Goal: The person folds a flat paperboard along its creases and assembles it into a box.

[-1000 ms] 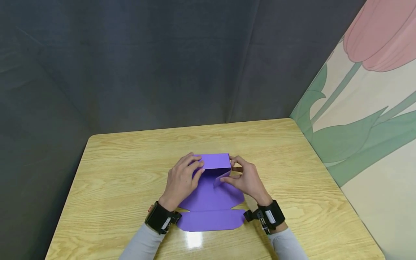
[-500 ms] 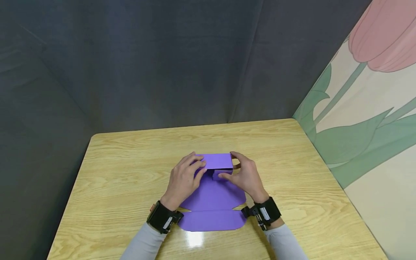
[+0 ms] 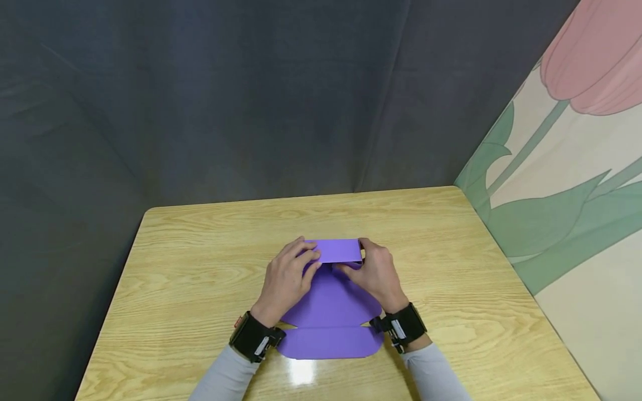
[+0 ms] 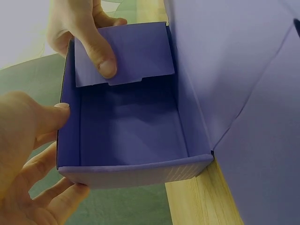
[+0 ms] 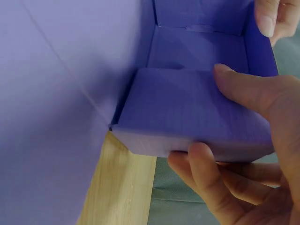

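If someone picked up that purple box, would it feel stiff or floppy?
The purple box is probably light: its walls look like thin board. Standing straight, those walls should feel fairly stiff. The broad flat panel, joined along a fold, would likely flop.

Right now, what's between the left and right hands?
The purple box. In the head view it spans from the left hand to the right hand; the right wrist view shows its flap by the right hand.

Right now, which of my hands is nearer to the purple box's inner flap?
Right. Your right hand has its thumb on the flap; your left hand is at the opposite end of the box, apart from it.
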{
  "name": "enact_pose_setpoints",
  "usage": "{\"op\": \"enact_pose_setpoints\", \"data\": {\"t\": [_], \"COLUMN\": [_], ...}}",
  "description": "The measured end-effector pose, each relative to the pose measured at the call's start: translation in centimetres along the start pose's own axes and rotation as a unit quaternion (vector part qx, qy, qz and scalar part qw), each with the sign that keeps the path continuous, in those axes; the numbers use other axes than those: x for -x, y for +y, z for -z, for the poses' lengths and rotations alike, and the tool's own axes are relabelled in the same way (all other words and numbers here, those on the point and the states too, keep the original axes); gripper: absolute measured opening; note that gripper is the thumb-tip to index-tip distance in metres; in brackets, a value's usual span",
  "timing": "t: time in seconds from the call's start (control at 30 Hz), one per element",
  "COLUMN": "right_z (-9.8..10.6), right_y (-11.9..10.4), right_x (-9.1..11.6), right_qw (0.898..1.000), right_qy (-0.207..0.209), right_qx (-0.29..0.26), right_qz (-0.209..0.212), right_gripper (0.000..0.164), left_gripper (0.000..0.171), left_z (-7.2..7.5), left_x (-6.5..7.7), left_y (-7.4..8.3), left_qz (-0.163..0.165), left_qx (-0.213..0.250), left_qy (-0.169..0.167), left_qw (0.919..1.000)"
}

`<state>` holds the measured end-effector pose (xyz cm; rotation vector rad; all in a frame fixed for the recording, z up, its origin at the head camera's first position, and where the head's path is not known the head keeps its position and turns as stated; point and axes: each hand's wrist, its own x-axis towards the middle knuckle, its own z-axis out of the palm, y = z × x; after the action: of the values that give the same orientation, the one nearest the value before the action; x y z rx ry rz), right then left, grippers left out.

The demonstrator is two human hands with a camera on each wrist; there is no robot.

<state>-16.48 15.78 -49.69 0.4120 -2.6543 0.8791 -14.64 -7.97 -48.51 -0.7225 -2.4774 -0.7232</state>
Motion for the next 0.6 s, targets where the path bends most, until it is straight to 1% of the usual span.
{"op": "enact_pose_setpoints", "data": {"t": [0.13,0.33,0.6], "right_z": [-0.3,-0.67,-0.77], "right_y": [-0.02,-0.06,-0.21], "right_x": [-0.03,-0.02,-0.23], "right_qw": [1.0,0.999,0.998], "right_qy": [0.016,0.032,0.035], "right_qx": [0.02,0.032,0.04], "right_qz": [-0.002,-0.015,-0.033], "right_gripper": [0.063,0.06,0.051], "left_gripper": [0.016,0.017,0.019], "left_z": [0.08,0.12,0.21], "left_x": [0.03,0.07,-0.04], "left_y": [0.05,0.13,0.18], "left_qz": [0.003,0.009,0.018], "left_qx": [0.001,-0.004,0.001], "left_qy": [-0.005,-0.014,-0.024], "left_qw": [1.0,0.9998,0.9996]}}
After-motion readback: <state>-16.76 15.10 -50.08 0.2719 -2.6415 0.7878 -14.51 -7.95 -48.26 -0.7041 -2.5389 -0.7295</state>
